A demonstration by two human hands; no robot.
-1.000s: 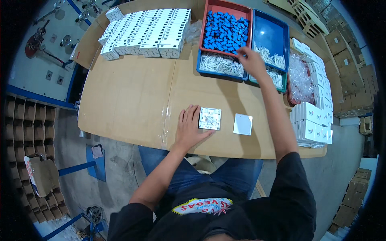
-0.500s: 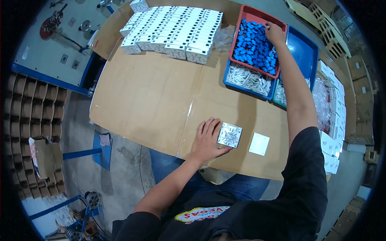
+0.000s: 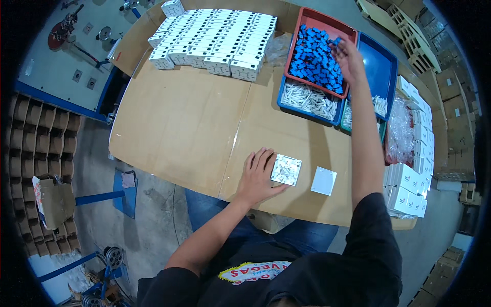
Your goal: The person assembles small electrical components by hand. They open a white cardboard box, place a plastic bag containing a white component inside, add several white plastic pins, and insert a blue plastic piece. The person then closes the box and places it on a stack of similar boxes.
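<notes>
Near the table's front edge, my left hand [image 3: 259, 176] holds an open square white box [image 3: 286, 170], its thumb along the near side and its fingers at the left side. Small white and grey pieces lie inside the box. A flat white square [image 3: 324, 181] lies apart on its right. My right hand [image 3: 349, 59] is over the right rim of a red tray [image 3: 323, 16] full of small blue plastic pieces [image 3: 314, 59]. Its fingers are curled together, with a blue piece at the fingertips.
Below the red tray stand a blue tray [image 3: 282, 106] of white plugs and a deeper blue tray [image 3: 378, 61]. Rows of white boxes [image 3: 215, 43] fill the far left of the cardboard-covered table [image 3: 179, 117]. More white boxes [image 3: 406, 184] and plastic bags [image 3: 400, 128] are stacked at the right.
My right hand has turned and shifted slightly down from the blue pieces, its fingers now lifted. My left hand stays on the box. The whole view has shifted slightly.
</notes>
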